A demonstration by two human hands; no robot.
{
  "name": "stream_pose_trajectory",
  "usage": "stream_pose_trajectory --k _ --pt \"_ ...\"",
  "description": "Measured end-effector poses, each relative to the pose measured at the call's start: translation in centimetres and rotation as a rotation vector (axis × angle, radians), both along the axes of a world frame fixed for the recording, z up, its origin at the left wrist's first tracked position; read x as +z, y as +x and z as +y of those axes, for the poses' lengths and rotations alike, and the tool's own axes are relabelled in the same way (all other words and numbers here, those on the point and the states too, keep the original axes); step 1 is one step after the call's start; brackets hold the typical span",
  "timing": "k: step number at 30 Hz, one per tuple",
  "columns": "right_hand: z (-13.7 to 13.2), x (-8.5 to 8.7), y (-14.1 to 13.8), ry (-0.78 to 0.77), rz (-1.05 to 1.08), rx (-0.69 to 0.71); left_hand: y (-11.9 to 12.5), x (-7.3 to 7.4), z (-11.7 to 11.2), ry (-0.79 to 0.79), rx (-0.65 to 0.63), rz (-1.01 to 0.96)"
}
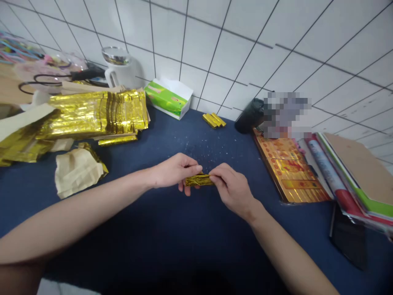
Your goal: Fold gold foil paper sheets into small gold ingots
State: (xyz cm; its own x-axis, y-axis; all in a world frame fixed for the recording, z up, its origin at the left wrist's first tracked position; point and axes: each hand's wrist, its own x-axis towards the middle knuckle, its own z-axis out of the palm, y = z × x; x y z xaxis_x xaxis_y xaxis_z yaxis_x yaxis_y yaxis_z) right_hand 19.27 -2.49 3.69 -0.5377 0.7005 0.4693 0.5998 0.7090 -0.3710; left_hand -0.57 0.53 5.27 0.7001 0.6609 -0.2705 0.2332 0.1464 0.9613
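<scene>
A narrow folded strip of gold foil paper (199, 179) is stretched between my two hands above the dark blue table. At its left end, my left hand (176, 171) is closed on it, thumb on top and fingers beneath. My right hand (231, 186) pinches the other end between thumb and fingers. Beyond the hands lie a few small folded gold pieces (214, 120) near the wall. To the left rests a big stack of gold foil paper (101, 112), with a single rolled gold strip (117, 140) in front of it.
A crumpled beige paper (78, 172) lies left of my forearm. Along the wall stand a green tissue pack (167, 98), a white mug-like container (118, 67) and a black cylinder (249, 116). Orange-gold printed packets (290, 166), folders (362, 172) and a dark phone-like object (348, 235) occupy the right.
</scene>
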Motion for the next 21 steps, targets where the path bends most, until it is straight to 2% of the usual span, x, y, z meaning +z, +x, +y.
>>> stream_pose_trajectory --k 4,8,21 --pt "-0.8 1.8 0.3 0.013 -0.007 0.064 -0.4 1.5 -0.4 -0.096 -0.084 -0.066" --pt "-1.3 2.8 0.3 0.048 -0.008 0.096 -0.5 2.4 -1.0 -0.159 -0.096 -0.095" --pt "-2.0 3.1 -0.2 -0.026 -0.006 0.069 -0.3 3.4 -2.0 0.033 -0.077 0.021"
